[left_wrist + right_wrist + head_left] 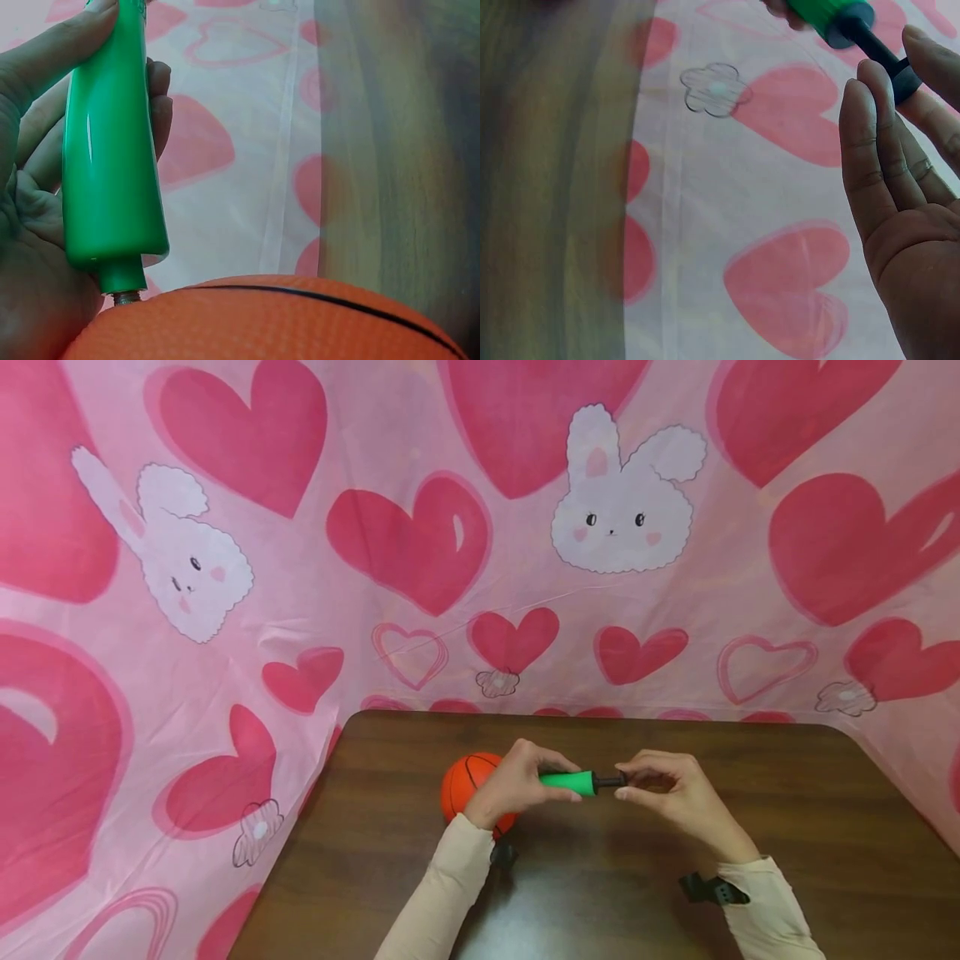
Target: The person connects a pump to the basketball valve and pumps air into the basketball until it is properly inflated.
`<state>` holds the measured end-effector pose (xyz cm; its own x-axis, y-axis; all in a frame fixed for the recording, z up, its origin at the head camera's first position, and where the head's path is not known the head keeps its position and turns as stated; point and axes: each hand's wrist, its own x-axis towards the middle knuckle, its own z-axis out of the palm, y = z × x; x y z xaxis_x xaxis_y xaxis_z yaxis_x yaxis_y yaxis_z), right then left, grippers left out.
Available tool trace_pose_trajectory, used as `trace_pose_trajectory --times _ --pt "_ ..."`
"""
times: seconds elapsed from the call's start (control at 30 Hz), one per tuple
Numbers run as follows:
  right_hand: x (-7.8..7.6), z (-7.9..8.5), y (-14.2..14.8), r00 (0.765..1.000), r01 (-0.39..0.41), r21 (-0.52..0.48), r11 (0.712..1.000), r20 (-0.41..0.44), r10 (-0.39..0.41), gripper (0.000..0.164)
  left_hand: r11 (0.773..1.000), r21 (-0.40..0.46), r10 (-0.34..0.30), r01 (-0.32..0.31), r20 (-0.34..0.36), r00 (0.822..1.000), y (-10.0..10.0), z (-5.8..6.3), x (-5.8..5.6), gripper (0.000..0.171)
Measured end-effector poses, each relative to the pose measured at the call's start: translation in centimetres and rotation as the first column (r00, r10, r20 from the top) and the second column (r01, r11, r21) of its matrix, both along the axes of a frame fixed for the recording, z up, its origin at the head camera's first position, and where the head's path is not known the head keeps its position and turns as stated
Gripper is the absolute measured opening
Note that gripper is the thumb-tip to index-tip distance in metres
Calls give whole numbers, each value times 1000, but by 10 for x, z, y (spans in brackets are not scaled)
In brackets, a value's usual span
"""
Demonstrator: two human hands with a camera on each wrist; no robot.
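Note:
A green hand pump (570, 783) with a black plunger rod (609, 782) is held level above the table. My left hand (521, 781) grips its green barrel, thumb along one side and fingers round the other. At the rod's end, the fingertips and thumb of my right hand (667, 785) pinch the black handle (906, 81). Part of the rod shows outside the barrel. An orange ball (463, 783) with black lines, like a small basketball, sits behind my left hand and wrist. In the left wrist view the pump's metal-tipped nozzle end (124, 289) meets the outline of the ball.
A dark wood-grain table (615, 877) lies under both hands. Pink cloth (525, 585) with hearts and rabbit faces hangs along the table's back and left edges. Black wrist cameras (712, 890) are strapped over the light sleeves (442, 885).

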<state>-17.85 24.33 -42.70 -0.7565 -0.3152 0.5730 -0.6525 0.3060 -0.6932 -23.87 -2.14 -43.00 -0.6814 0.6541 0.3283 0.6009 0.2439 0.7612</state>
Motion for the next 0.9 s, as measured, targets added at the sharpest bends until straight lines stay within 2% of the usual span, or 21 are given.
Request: trace_pose_trajectory --times 0.17,0.5,0.9 --pt "-1 -3 -4 999 -1 10 1000 41 0 33 1000 -10 -5 4 -21 1000 2 -1 1 31" --pt "-2 -4 0 994 67 93 993 80 -75 30 1000 -28 7 -8 -52 999 2 -2 -2 31" --pt "0 2 3 991 88 152 984 89 -102 29 1000 -27 2 -3 -38 999 3 -2 -2 32"
